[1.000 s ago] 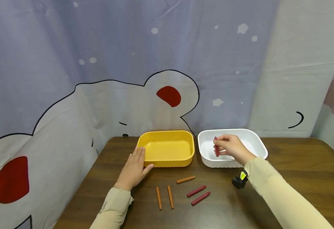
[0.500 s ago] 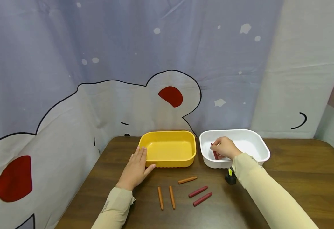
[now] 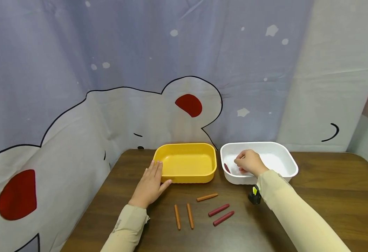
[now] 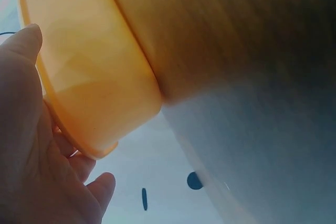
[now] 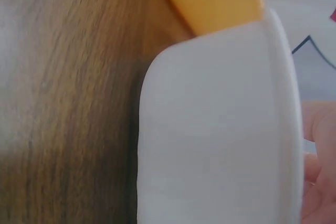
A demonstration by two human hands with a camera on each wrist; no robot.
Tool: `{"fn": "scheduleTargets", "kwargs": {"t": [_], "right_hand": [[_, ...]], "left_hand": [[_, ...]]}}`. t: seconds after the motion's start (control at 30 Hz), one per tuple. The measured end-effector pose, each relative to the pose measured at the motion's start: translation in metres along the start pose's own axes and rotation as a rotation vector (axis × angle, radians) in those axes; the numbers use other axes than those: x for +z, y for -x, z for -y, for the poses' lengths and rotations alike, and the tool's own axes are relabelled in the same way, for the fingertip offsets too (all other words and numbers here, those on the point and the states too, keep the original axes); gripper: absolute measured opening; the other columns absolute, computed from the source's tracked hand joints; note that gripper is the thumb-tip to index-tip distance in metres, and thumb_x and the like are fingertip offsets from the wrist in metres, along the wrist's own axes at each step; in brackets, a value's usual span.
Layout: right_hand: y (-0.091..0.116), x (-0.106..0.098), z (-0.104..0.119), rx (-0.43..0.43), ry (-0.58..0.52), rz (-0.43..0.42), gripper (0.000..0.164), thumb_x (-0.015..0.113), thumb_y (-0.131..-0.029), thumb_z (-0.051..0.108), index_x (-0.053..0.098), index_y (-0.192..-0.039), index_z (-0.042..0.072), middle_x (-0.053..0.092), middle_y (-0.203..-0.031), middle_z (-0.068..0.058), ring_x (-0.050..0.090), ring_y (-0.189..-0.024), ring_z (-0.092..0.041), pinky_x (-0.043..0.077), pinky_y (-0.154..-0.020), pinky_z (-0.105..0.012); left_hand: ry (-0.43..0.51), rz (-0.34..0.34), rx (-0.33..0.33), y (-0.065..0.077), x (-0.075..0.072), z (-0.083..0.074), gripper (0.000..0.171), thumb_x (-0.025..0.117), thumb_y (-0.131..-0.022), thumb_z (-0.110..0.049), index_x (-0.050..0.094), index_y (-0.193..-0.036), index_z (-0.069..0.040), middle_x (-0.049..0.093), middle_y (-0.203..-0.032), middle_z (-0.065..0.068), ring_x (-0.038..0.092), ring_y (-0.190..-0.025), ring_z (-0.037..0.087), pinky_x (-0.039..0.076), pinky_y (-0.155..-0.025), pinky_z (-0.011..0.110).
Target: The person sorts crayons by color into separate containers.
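Note:
A dark red crayon [image 3: 226, 168] lies in the left end of the white tray [image 3: 277, 177]. My right hand [image 3: 251, 163] is inside that tray, just right of the crayon and apart from it, with relaxed fingers and nothing visible in them. In the right wrist view the tray wall [image 5: 220, 124] hides part of the hand [image 5: 319, 166]. My left hand [image 3: 147, 187] rests with fairly straight fingers on the near left corner of the yellow tray [image 3: 187, 179]. The left wrist view shows the left fingers and thumb along its rim [image 4: 79, 148].
On the wooden table [image 3: 329, 196], in front of the trays, lie two dark red crayons [image 3: 218, 210] and three orange-brown crayons [image 3: 190, 216]. The trays stand side by side at the back edge, close to a printed curtain [image 3: 124, 115].
My right hand has lowered the dark red crayon into the white tray and let go of it; it now lies at the left end. The left hand has stayed on the yellow tray.

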State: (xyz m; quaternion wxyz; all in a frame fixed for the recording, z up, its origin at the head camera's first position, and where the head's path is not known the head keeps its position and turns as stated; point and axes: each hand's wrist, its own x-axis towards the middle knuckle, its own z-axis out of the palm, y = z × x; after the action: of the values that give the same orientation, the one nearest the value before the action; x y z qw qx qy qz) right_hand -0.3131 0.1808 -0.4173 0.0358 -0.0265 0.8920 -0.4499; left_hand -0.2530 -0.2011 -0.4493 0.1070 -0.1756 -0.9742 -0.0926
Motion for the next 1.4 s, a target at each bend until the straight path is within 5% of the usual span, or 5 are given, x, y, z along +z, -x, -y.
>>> {"fn": "scheduleTargets", "kwargs": {"t": [0.3, 0.73, 0.93, 1.13, 1.4], "right_hand": [[0.025, -0.007, 0.008, -0.151, -0.003, -0.097, 0.017, 0.062, -0.094, 0.008, 0.067, -0.103, -0.006, 0.071, -0.089, -0.019, 0.07, -0.069, -0.02, 0.059, -0.063, -0.027], [0.072, 0.002, 0.009, -0.473, 0.116, -0.245, 0.008, 0.071, -0.089, 0.001, 0.071, -0.097, 0.002, 0.07, -0.081, 0.001, 0.067, -0.076, -0.016, 0.057, -0.067, -0.03], [0.091, 0.014, 0.004, -0.622, 0.121, -0.156, 0.015, 0.073, -0.086, -0.004, 0.071, -0.097, 0.007, 0.067, -0.086, 0.006, 0.064, -0.077, -0.007, 0.059, -0.066, -0.03], [0.103, 0.025, 0.0, -0.75, 0.131, -0.035, 0.017, 0.076, -0.085, -0.003, 0.07, -0.098, 0.006, 0.07, -0.09, -0.005, 0.063, -0.078, -0.005, 0.058, -0.069, -0.03], [0.11, 0.037, 0.004, -0.764, 0.215, 0.123, 0.014, 0.079, -0.087, 0.008, 0.07, -0.097, 0.008, 0.068, -0.091, 0.001, 0.066, -0.081, -0.012, 0.058, -0.073, -0.031]], "left_hand": [[0.007, -0.004, 0.003, 0.0, 0.0, 0.0, 0.08, 0.057, -0.103, -0.045, 0.03, -0.154, 0.012, 0.031, -0.159, 0.029, 0.02, -0.151, 0.042, 0.025, -0.119, 0.059], [-0.009, -0.003, 0.001, 0.0, 0.001, 0.002, 0.08, 0.057, -0.103, -0.045, 0.03, -0.154, 0.011, 0.032, -0.159, 0.029, 0.02, -0.151, 0.042, 0.025, -0.119, 0.059], [-0.006, -0.012, 0.008, 0.0, 0.0, 0.0, 0.08, 0.057, -0.103, -0.044, 0.031, -0.153, 0.012, 0.032, -0.158, 0.029, 0.021, -0.151, 0.042, 0.025, -0.119, 0.059], [-0.008, -0.006, 0.009, -0.001, 0.001, 0.0, 0.081, 0.056, -0.104, -0.046, 0.029, -0.154, 0.011, 0.03, -0.159, 0.029, 0.02, -0.151, 0.042, 0.024, -0.119, 0.059], [-0.016, 0.033, -0.007, -0.001, 0.002, 0.002, 0.082, 0.052, -0.104, -0.049, 0.026, -0.156, 0.01, 0.027, -0.161, 0.027, 0.017, -0.153, 0.041, 0.021, -0.12, 0.059]]}}
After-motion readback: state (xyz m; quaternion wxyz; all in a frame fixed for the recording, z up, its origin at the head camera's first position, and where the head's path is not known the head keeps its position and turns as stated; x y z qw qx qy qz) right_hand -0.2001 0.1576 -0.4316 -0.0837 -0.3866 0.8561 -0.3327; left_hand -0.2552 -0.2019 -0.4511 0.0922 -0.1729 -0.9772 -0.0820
